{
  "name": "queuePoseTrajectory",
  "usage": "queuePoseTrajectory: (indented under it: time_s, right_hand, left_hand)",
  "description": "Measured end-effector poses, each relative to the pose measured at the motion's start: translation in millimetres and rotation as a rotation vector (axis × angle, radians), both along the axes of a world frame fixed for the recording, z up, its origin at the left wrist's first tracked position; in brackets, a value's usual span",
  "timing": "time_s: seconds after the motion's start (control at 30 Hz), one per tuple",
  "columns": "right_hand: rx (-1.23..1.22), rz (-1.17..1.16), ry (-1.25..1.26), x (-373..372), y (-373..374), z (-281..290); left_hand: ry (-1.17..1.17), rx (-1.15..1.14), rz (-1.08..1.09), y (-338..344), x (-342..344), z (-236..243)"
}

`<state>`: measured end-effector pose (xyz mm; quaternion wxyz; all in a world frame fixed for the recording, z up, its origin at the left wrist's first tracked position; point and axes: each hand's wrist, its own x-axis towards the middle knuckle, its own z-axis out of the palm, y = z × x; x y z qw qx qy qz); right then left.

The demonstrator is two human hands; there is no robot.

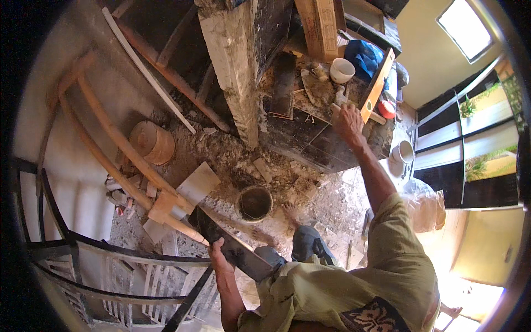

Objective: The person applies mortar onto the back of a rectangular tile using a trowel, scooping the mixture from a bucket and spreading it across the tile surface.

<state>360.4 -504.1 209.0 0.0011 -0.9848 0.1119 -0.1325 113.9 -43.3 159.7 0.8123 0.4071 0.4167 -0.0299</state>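
Rubble-strewn floor beside a dark-tiled worktop, far right. Holding a long dark tile by its edge in the left hand, near left; over the worktop with the right hand, cannot tell whether gripping anything. Tiling apparently part done, held tile not yet set.

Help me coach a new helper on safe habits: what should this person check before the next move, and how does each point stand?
1. Left hand gripping the dark panel: ok.
2. Right hand firmly holding something at the counter: cannot tell, the fingers hide it.
3. Orange level near the right hand: ok, beside it.
4. Clear footing: not ok, rubble and a bucket near the feet.
5. Feet protected: not ok, bare.
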Motion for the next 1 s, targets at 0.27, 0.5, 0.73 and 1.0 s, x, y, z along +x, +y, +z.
queuePoseTrajectory:
  time_s: [0.27,0.5,0.73,1.0]
  right_hand:
    - [0.157,0.116,0.176,37.0,-44.1,-47.2]
    - [0.231,0.138,0.209,44.4,-54.8,-53.9]
    - [0.608,0.217,0.155,-36.9,30.4,21.2]
    - [0.707,0.261,1.201,-115.9,97.6,-182.1]
  left_hand:
    - [0.097,0.087,0.118,-6.6,-9.8,-42.7]
    - [0.064,-0.022,0.273,-17.4,-14.5,-48.2]
    - [0.09,-0.121,0.384,-11.8,0.2,-74.1]
    - [0.171,-0.276,0.498,-22.5,-48.1,-220.2]
